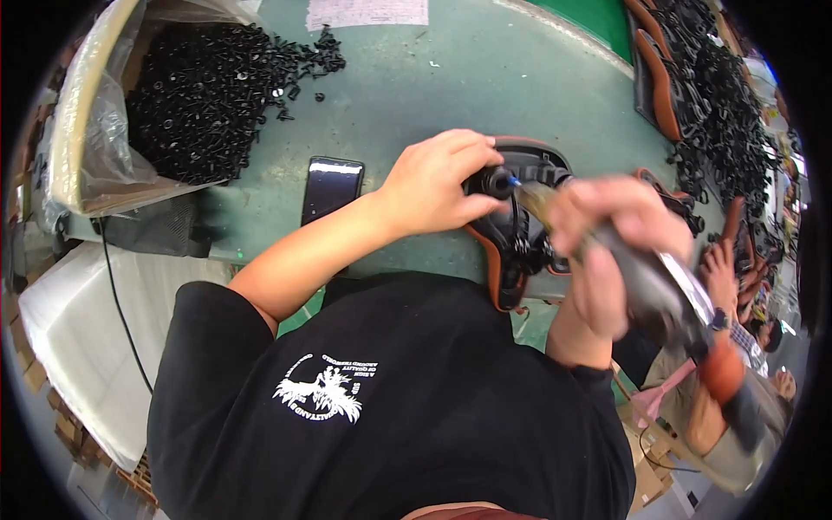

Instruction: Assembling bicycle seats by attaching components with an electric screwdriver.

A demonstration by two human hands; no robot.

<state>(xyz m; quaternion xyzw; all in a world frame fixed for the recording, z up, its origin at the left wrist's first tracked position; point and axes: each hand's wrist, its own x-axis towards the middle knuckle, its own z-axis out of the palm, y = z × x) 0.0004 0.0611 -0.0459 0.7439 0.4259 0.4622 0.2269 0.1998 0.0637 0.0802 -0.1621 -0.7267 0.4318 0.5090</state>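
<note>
A black bicycle saddle (494,251) with an orange-brown edge lies upside down on the green table, its underside facing up. My left hand (438,184) is closed on the saddle's far left side, fingers and thumb around a round black part (494,181) there. In my right hand (611,238), fingers wrapped round it, is a dark power screwdriver (650,282), blurred by motion. Its tip points left and meets or nearly meets the round part; I cannot tell whether they touch. My right hand and the tool hide part of the saddle's right side.
A plastic-lined box (80,130) at the left spills black screws (195,104) onto the table. Nearby lie a phone (333,184) and a paper sheet (368,12). More saddles (656,87) and a heap of black parts (715,104) fill the right, where another person's hand (719,273) shows.
</note>
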